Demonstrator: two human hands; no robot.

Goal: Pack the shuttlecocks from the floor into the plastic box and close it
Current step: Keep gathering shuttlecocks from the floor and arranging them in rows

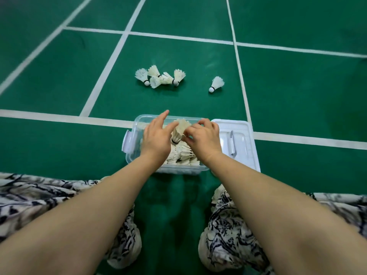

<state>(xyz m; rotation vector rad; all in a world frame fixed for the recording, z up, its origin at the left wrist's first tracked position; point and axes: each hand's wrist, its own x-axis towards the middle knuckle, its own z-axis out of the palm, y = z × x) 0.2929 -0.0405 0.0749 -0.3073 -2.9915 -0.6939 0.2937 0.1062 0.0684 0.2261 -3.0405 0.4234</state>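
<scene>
Head view, person crouched on green court floor [59,80] with white lines. Clear plastic box [132,155] sits on the floor just ahead of the knees, open, its left latch flap hanging out. White lid [244,135] lies flat on the floor, touching the box's right side, handle up. Both hands over the box. Right hand [205,136]: fingers curled, pinching the feather skirt of one upright shuttlecock [179,129], cork down, black band visible. Left hand [156,136]: fingers spread and mostly straight, forefinger stretched forward past the far rim, inner fingers resting against the left side of the same feather skirt; no grip seen there. Upright shuttlecock sits above the packed shuttlecocks [183,155], which lie on their sides in the near half of the box; whether its cork touches them cannot be told. Still on the floor beyond the box: cluster of five shuttlecocks [158,77], overlapping one another, and a single shuttlecock [216,84] well apart to their right, near a white line. Patterned trouser legs [228,225] at the lower edge, either side of the forearms.
</scene>
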